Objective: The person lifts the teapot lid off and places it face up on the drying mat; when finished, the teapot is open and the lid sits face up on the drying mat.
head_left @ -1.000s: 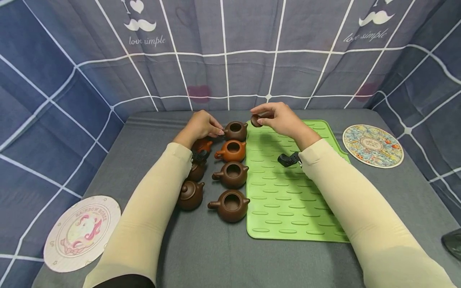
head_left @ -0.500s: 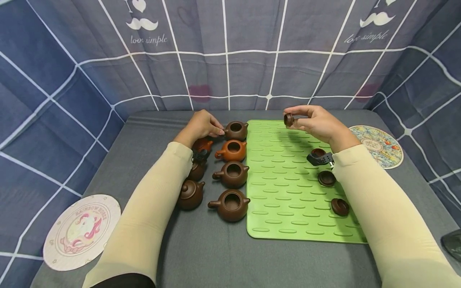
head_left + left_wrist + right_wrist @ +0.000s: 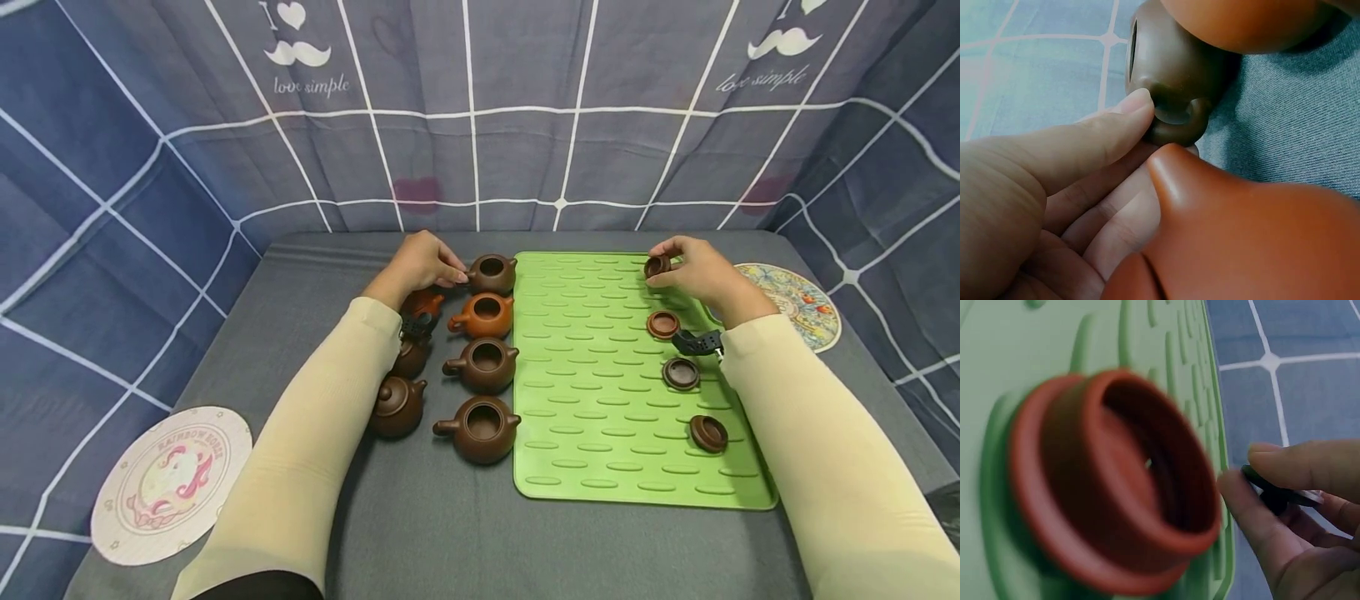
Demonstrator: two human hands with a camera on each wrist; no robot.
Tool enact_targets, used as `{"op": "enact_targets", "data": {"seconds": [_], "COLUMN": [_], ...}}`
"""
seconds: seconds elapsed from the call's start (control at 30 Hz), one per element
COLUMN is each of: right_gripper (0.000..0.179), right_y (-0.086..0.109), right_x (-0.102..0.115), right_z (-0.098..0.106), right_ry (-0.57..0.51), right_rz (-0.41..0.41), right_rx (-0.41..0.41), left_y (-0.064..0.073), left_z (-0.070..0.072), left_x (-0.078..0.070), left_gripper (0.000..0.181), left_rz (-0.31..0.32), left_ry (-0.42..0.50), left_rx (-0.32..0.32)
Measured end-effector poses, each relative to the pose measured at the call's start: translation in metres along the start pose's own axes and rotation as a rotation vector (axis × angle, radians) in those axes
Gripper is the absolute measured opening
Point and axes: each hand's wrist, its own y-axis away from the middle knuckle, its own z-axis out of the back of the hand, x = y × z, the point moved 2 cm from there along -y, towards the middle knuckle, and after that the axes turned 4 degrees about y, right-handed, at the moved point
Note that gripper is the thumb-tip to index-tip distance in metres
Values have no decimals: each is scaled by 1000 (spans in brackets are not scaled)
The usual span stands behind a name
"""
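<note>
My left hand [image 3: 426,265] pinches the handle of a small brown teapot [image 3: 1175,72] between thumb and fingers; that pot is lidless and farthest back in its column. Below it stand an orange lidless teapot [image 3: 486,315] and two more brown ones, all open on top. At the far right corner of the green mat [image 3: 585,358], my right hand [image 3: 701,271] holds a brown teapot lid [image 3: 657,266] by its edge. Three lids lie upside down in a line nearer me: a reddish lid [image 3: 1116,481], a dark brown lid [image 3: 681,374] and a tilted brown lid [image 3: 708,433].
Left of the open pots is a second column, partly hidden by the left arm, with a lidded brown teapot [image 3: 397,407] in front. A pink round mat [image 3: 172,483] lies at left, a patterned round mat [image 3: 802,308] at right. A checked curtain [image 3: 517,158] hangs behind.
My right hand has carried the brown lid rightward from beside the back teapot to the mat's far right corner, uncovering the three lids there. The left hand has stayed at the back teapot's handle.
</note>
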Motion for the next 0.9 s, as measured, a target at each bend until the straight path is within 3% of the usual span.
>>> {"op": "enact_targets", "data": {"seconds": [0.3,0.53,0.9], "right_gripper": [50,47,51], "right_y": [3,3,6], "right_x": [-12,-11,-12], "right_z": [0,-1,1], "right_ry": [100,121,121], "right_rz": [29,57,78], "right_rx": [-11,46,44], "left_y": [1,0,2], "left_z": [-1,0,0], "left_x": [0,0,-1], "left_gripper": [13,13,14], "left_rz": [6,-6,-3], "left_ry": [12,4,-13], "left_rx": [5,-2,0]}}
